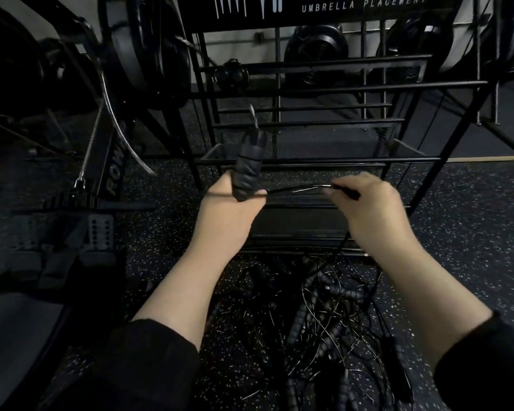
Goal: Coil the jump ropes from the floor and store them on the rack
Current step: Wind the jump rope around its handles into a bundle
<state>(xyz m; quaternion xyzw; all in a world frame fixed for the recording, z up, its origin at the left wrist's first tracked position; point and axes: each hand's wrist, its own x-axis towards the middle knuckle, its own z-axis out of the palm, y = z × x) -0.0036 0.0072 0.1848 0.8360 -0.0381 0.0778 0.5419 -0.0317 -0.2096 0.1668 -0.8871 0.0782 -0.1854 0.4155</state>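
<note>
At frame centre, the left hand (227,209) grips two black handles (248,170) upright; the right hand (371,203) pinches the thin cord (297,188) stretched between them, before the rack (309,161). Tangled jump ropes (324,315) lie below.

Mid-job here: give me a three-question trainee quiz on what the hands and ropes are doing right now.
1. True or false: the left hand grips jump rope handles.
2. What does the right hand pinch? A) rope cable B) a rack bar C) nothing
3. Where do the remaining tangled jump ropes lie?

Key: 1 true. 2 A. 3 On the speckled floor, in front of the black rack.
</note>
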